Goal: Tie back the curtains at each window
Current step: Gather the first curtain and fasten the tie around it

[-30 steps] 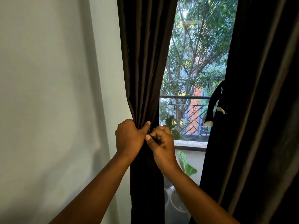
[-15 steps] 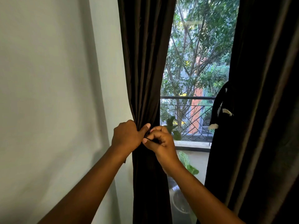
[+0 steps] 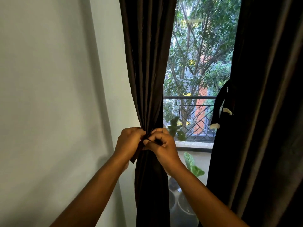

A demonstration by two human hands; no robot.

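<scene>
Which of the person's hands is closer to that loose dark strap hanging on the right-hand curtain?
Right. The right hand is nearer the strap, below-left of it; the left hand lies further left.

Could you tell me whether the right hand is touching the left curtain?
Touching. The head view shows the right hand pressed against the gathered left curtain, fingers curled on its dark tie-back strap.

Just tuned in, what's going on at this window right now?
A person is tying back the left curtain. Both hands meet at its gathered waist: the left hand and right hand pinch the ends of a dark tie-back strap, which is not visibly fastened yet. The right curtain hangs loose, its own strap dangling unused at its edge. Potted plants sit beyond the glass.
</scene>
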